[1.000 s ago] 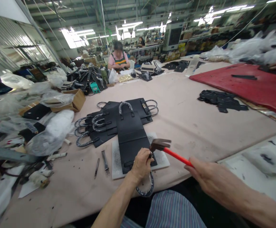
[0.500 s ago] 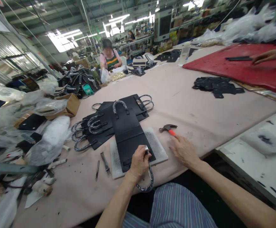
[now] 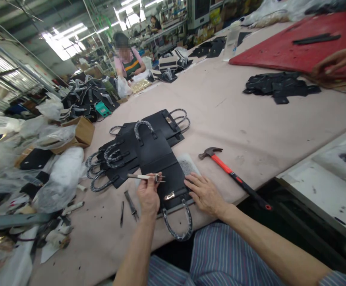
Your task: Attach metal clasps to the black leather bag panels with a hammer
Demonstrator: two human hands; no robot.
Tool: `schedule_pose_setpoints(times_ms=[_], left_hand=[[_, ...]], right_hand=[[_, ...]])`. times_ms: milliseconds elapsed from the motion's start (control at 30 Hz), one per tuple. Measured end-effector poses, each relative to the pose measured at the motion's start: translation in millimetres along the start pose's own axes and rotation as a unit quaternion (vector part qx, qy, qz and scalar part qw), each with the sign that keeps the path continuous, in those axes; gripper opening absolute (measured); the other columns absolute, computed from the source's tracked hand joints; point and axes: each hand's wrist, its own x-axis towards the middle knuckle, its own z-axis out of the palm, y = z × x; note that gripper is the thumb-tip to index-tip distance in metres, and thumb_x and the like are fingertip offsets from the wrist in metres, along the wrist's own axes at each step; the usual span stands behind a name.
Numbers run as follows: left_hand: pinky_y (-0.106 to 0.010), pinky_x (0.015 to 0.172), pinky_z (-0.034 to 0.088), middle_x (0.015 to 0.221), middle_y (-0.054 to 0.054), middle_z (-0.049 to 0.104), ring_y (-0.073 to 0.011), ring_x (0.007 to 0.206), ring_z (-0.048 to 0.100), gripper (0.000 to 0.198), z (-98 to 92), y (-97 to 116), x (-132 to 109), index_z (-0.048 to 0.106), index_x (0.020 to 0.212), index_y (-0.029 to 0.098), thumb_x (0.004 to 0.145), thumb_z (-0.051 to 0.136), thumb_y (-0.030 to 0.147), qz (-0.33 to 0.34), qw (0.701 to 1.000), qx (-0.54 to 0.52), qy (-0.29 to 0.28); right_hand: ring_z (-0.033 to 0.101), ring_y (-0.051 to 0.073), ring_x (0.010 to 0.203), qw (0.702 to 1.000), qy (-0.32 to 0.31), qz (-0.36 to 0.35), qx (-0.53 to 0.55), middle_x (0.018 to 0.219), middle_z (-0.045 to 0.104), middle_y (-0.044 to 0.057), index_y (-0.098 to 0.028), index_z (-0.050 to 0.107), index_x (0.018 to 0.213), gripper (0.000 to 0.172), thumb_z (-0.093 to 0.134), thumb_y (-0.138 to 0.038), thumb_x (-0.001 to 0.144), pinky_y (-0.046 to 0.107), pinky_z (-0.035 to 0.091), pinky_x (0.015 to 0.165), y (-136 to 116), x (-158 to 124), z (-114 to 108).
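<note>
My left hand [image 3: 149,196] pinches a pale-shafted two-pronged punch [image 3: 141,177], held sideways over a black bag panel [image 3: 157,155]. Its prongs point right. Flat along the panel's right edge lies my right hand [image 3: 205,195], fingers stretched out. A gold clasp plate [image 3: 169,196] shows near the panel's front end, between the hands. The plastic-wrapped handle [image 3: 177,238] there hangs toward my lap. Under the panel is a pale slab [image 3: 190,162], mostly covered. To the right, a claw hammer [image 3: 230,172] with a red and black handle rests on the table.
More black bag panels [image 3: 119,167] with wrapped handles lie behind and left. A forked tool [image 3: 131,204] and a thin rod [image 3: 122,214] lie at left. Black pieces [image 3: 280,85] and a red board [image 3: 274,45] with another person's hand [image 3: 336,61] are at right.
My right hand has left the hammer's handle and moved left onto the panel. My left hand has shifted left, now with the punch showing, and the gold clasp plate is uncovered.
</note>
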Motion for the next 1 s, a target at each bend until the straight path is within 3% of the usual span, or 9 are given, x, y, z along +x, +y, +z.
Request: schedule_pose_setpoints(times_ms=[100, 167, 233, 367, 500, 633, 767, 833, 1000], left_hand=[[-0.036, 0.085, 0.058, 0.087, -0.005, 0.074, -0.0204, 0.083, 0.073, 0.040, -53.6, 19.8, 19.2, 0.066, 0.094, 0.015, 0.078, 0.075, 0.051, 0.012, 0.993, 0.111, 0.029], [-0.035, 0.081, 0.058, 0.086, -0.006, 0.075, -0.0222, 0.080, 0.073, 0.041, -101.5, 31.9, 25.2, 0.068, 0.096, 0.014, 0.079, 0.072, 0.051, 0.011, 0.965, 0.254, 0.060], [-0.036, 0.076, 0.056, 0.078, -0.007, 0.074, -0.0264, 0.078, 0.072, 0.039, -150.7, 41.5, 26.9, 0.070, 0.088, 0.015, 0.079, 0.066, 0.052, -0.006, 0.908, 0.408, 0.091], [-0.037, 0.071, 0.051, 0.071, -0.011, 0.073, -0.0343, 0.081, 0.071, 0.034, -230.5, 50.9, 24.2, 0.067, 0.070, 0.019, 0.078, 0.058, 0.051, -0.084, 0.756, 0.643, 0.094], [-0.039, 0.072, 0.049, 0.080, -0.016, 0.074, -0.0363, 0.086, 0.070, 0.041, -266.5, 50.2, 18.7, 0.070, 0.078, 0.017, 0.087, 0.049, 0.051, -0.127, 0.673, 0.722, 0.096], [-0.039, 0.081, 0.051, 0.100, -0.017, 0.072, -0.0321, 0.095, 0.067, 0.035, -244.5, 42.6, 6.0, 0.070, 0.096, 0.014, 0.093, 0.048, 0.041, 0.008, 0.673, 0.732, 0.106], [-0.037, 0.087, 0.051, 0.100, -0.010, 0.070, -0.0253, 0.095, 0.065, 0.022, -177.3, 26.4, -18.8, 0.067, 0.096, 0.018, 0.098, 0.047, 0.025, 0.168, 0.735, 0.655, -0.050], [-0.036, 0.089, 0.051, 0.103, -0.008, 0.069, -0.0237, 0.098, 0.064, 0.016, -141.4, 17.9, -31.4, 0.066, 0.101, 0.020, 0.099, 0.051, 0.022, 0.220, 0.748, 0.613, -0.127], [-0.039, 0.085, 0.052, 0.103, -0.008, 0.065, -0.0248, 0.096, 0.060, 0.009, -86.9, 12.5, -42.9, 0.064, 0.103, 0.018, 0.095, 0.060, 0.019, 0.242, 0.697, 0.630, -0.242]], right_hand=[[0.037, 0.033, 0.143, 1.000, 0.020, -0.004, -0.006, 0.150, 0.050, 0.012, -0.015, 0.057, 0.140, 0.045, 0.047, -0.020, 0.096, 0.053, 0.036, 0.112, -2.9, -0.5, 2.4], [0.038, 0.034, 0.143, 0.999, 0.031, -0.010, -0.016, 0.149, 0.051, 0.013, -0.014, 0.057, 0.140, 0.046, 0.048, -0.020, 0.096, 0.053, 0.037, 0.110, -4.9, -1.0, 5.2], [0.038, 0.034, 0.143, 0.999, 0.034, -0.014, -0.030, 0.149, 0.051, 0.014, -0.014, 0.058, 0.140, 0.046, 0.048, -0.020, 0.096, 0.053, 0.037, 0.110, -5.9, -1.7, 7.9], [0.038, 0.034, 0.143, 0.997, 0.044, -0.021, -0.059, 0.150, 0.051, 0.013, -0.013, 0.057, 0.140, 0.045, 0.046, -0.020, 0.097, 0.052, 0.035, 0.111, -4.0, -3.7, 13.4], [0.042, 0.032, 0.141, 0.994, 0.064, -0.040, -0.075, 0.149, 0.052, 0.012, -0.014, 0.058, 0.139, 0.042, 0.044, -0.022, 0.100, 0.051, 0.035, 0.111, 1.3, -6.1, 19.8], [0.046, 0.031, 0.137, 0.992, 0.081, -0.061, -0.069, 0.146, 0.055, 0.010, -0.018, 0.062, 0.134, 0.038, 0.046, -0.021, 0.100, 0.052, 0.032, 0.114, 4.7, -9.3, 22.8], [0.051, 0.029, 0.129, 0.990, 0.091, -0.083, -0.063, 0.141, 0.058, 0.012, -0.020, 0.066, 0.126, 0.032, 0.045, -0.019, 0.101, 0.052, 0.034, 0.112, 2.6, -8.2, 16.3], [0.053, 0.030, 0.124, 0.990, 0.077, -0.093, -0.077, 0.136, 0.059, 0.013, -0.019, 0.066, 0.122, 0.029, 0.045, -0.019, 0.102, 0.054, 0.035, 0.109, -1.6, -3.3, 8.7], [0.056, 0.026, 0.095, 0.983, -0.066, -0.112, -0.132, 0.114, 0.062, 0.011, -0.017, 0.066, 0.114, 0.024, 0.052, -0.012, 0.095, 0.041, 0.044, 0.084, -18.7, 20.2, -9.6]])
